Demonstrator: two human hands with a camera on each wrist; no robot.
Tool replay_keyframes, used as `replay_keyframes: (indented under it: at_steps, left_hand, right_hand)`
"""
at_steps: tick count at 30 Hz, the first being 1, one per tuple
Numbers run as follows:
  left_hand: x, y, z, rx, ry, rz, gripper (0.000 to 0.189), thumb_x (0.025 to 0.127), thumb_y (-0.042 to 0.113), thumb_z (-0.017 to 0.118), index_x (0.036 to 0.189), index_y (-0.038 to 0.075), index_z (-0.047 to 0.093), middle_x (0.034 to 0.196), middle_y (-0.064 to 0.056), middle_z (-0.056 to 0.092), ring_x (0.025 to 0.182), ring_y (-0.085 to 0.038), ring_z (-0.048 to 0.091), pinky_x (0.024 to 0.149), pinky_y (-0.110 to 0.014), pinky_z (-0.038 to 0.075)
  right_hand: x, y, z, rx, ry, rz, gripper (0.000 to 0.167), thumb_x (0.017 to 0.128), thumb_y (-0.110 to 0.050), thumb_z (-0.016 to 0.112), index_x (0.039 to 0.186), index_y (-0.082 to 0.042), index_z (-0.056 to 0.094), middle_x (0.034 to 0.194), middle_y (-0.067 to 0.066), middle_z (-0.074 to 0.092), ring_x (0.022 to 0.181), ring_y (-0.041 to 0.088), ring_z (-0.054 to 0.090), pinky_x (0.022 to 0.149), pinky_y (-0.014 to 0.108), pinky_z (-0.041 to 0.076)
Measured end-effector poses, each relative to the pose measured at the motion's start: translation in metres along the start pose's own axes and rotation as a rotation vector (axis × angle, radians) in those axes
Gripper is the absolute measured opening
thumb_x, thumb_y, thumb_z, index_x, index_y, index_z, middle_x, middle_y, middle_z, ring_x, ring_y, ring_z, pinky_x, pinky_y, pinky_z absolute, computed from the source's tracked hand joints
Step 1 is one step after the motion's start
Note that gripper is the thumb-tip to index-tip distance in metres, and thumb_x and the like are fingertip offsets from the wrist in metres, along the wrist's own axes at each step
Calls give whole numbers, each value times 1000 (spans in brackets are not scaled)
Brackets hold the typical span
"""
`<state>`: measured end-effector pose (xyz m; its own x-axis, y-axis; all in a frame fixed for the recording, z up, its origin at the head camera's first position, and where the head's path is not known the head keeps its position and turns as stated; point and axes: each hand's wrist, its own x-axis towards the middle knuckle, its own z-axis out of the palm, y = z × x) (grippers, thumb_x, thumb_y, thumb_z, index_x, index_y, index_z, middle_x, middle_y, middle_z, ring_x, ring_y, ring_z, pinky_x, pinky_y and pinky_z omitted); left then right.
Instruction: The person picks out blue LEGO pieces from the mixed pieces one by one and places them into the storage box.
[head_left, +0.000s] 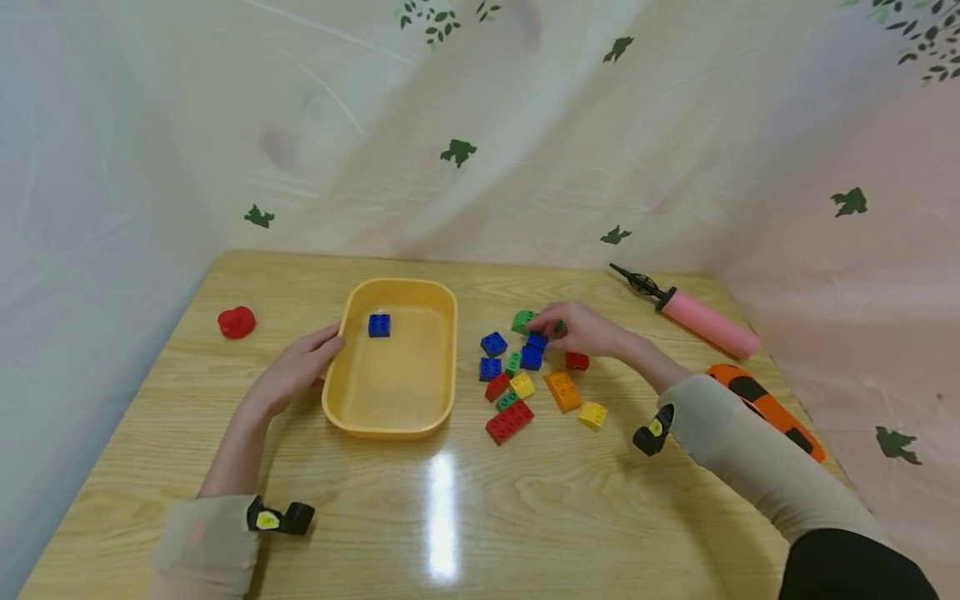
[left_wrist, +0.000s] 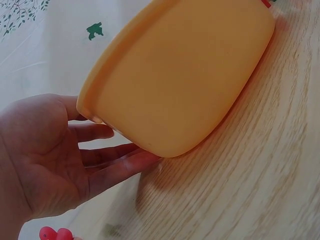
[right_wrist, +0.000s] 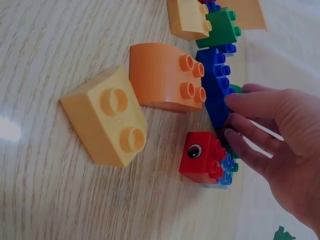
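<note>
A yellow plastic tray (head_left: 390, 429) stands on the table with one blue building block (head_left: 379, 326) inside. My left hand (head_left: 303, 362) holds its left rim, thumb over the edge and the other fingers along the outer wall in the left wrist view. To the right of the tray lies a loose group of building blocks, among them a red one (head_left: 510, 422), an orange curved one (head_left: 562, 391) and a yellow sloped one (head_left: 592, 415). At its far side my right hand (head_left: 573, 329) pinches a blue building block (right_wrist: 216, 110) between thumb and fingers. A red block with an eye (right_wrist: 196, 152) sits beside those fingers.
A red heart-shaped object (head_left: 237, 322) lies at the far left. On the right are a pink hand pump (head_left: 708, 323) and an orange toy car (head_left: 772, 408), partly behind the right sleeve. A patterned curtain (head_left: 450, 192) hangs along the table's back edge.
</note>
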<state>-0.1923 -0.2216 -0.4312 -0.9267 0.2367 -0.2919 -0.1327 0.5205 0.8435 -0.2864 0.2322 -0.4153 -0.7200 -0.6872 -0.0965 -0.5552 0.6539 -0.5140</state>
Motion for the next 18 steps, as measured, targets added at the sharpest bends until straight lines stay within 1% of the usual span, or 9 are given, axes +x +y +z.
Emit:
replay_keyframes:
  at_steps: [9, 18]
  left_hand:
    - [0, 0, 0, 1, -1, -19, 66, 112, 44, 34, 165, 9, 17, 169, -24, 23, 139, -41, 50, 98, -45, 59]
    - [-1, 2, -1, 6, -5, -14, 66, 112, 43, 34, 165, 9, 17, 169, -25, 23, 139, -41, 50, 98, -46, 59]
  right_hand:
    - [2, -2, 3, -65, -24, 1, 43, 89, 6, 73, 130, -5, 71, 127, 16, 67, 100, 28, 66, 84, 40, 62]
    - [1, 1, 10, -155, -12, -9, 41, 88, 5, 75, 127, -6, 73, 128, 15, 66, 101, 27, 67, 86, 42, 62]
